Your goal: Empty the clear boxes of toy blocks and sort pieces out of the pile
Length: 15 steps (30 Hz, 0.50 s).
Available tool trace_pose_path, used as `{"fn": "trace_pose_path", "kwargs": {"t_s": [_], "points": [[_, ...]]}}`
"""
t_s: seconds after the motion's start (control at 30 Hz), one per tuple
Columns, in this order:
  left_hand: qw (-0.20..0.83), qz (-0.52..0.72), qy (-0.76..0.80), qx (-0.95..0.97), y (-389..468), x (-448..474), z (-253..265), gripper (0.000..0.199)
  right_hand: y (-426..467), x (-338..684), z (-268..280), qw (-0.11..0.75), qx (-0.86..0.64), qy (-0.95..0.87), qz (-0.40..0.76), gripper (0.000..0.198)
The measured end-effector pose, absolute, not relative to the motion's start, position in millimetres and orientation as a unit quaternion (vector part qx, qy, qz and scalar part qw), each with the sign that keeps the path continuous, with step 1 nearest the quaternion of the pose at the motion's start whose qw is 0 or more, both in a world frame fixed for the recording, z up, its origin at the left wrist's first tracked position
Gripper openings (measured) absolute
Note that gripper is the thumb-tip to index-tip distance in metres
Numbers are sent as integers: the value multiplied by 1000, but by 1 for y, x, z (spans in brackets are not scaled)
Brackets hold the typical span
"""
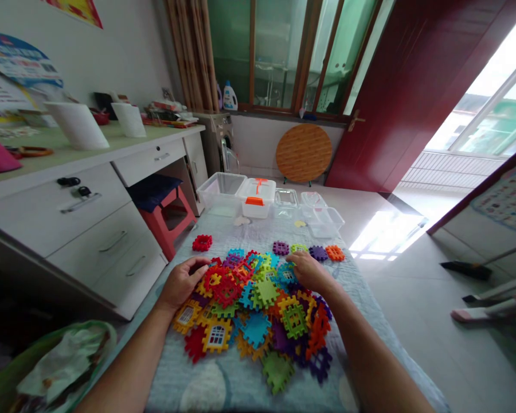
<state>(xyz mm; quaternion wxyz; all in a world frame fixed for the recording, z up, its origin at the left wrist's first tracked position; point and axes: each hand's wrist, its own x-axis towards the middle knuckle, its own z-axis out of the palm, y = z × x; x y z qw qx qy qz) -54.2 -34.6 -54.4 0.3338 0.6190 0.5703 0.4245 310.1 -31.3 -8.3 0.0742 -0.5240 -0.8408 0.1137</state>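
Note:
A heap of colourful plastic interlocking blocks point(264, 292), with notched square edges and some with window grids, lies on the cloth-covered table point(206, 393). My left hand point(183, 284) rests at the heap's left edge, fingers curved and thumb apart, beside red and yellow blocks. Over the heap's right far side reaches my right hand point(308, 271), fingers drawn together at the near edge of a green block point(299, 248); what they hold, if anything, is hidden. That green block lies in a row with a purple block point(280, 248), a dark purple block point(318, 253) and an orange block point(335, 253).
A single red block point(202, 242) lies apart at the left. Along the far end stand a clear bin point(221, 192), a lidded box with an orange latch point(257, 206) and several clear containers point(327, 222). Left are a red stool point(167, 215) and a white desk point(69, 212).

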Motion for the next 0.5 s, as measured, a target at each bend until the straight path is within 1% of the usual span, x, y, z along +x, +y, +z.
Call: {"fn": "trace_pose_path", "kwargs": {"t_s": [0.1, 0.2, 0.3, 0.43, 0.5], "points": [[343, 428, 568, 613, -34, -55, -57, 34, -37, 318, -6, 58, -509, -848, 134, 32], [349, 427, 568, 611, -34, -56, -60, 34, -43, 327, -3, 43, -490, -852, 180, 28], [348, 427, 569, 611, -34, -57, -62, 35, -43, 332, 1, 64, -495, -840, 212, 27], [343, 423, 571, 615, -34, -57, -61, 35, -28, 329, 6, 125, -537, -817, 169, 28], [341, 421, 571, 617, -34, -57, -60, 35, -14, 322, 6, 126, -549, -816, 131, 28]]}}
